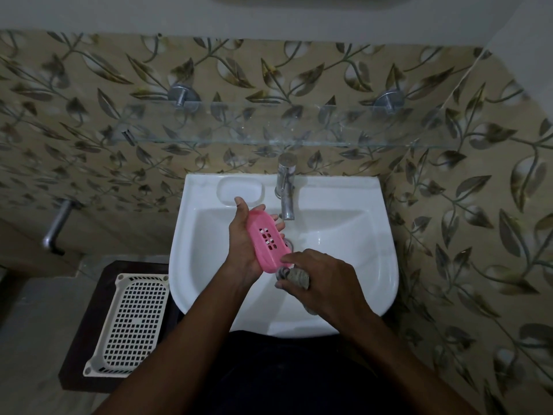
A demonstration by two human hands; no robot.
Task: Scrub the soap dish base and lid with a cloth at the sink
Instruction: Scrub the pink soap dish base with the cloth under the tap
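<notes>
left hand [242, 244] is gripping pink soap dish piece [266, 241] above sink [374, 265], steadying it for scrubbing | right hand [323, 280] is clutching grey cloth [297, 278] against its end nearer sink's front

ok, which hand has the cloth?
The right hand: it grips the grey cloth at the near end of the pink soap dish. The left hand only holds the dish, over the sink.

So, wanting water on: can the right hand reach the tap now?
Probably yes: the basin right of the pink soap dish piece is open, though the right hand grips the cloth.
</notes>
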